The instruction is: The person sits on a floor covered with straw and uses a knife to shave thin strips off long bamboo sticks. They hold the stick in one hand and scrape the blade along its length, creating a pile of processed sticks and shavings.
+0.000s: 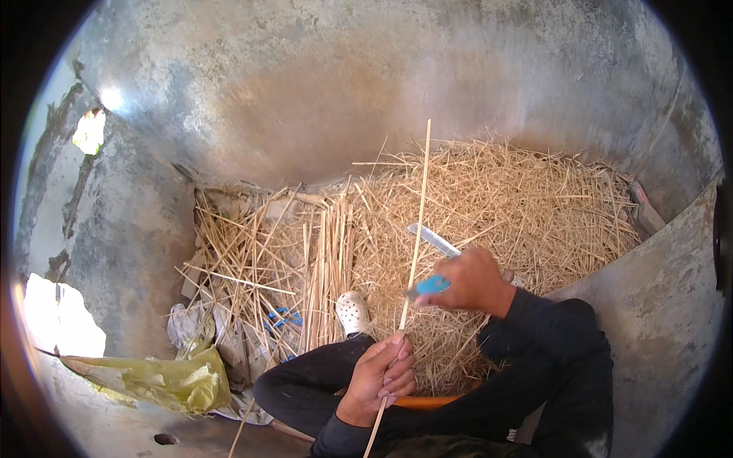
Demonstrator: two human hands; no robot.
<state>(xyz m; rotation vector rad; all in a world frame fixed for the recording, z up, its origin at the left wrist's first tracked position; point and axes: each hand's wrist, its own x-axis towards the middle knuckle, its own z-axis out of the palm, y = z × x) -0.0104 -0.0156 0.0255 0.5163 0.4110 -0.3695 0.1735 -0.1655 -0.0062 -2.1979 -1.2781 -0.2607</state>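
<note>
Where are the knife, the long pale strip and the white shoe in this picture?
Knife (437, 240): head view, on the middle of its metal blade.
Long pale strip (421, 195): head view, on its stretch above the knife.
White shoe (352, 311): head view, on its holed upper.

- The floor (294, 256), largely hidden by litter, carries a broad heap of straw-coloured shavings (527, 202).
- Left of the heap, long pale strips (327, 263) lie side by side.
- Farther left are loose, crisscrossed strips (238, 243) and a crumpled greyish cloth (187, 324).
</note>
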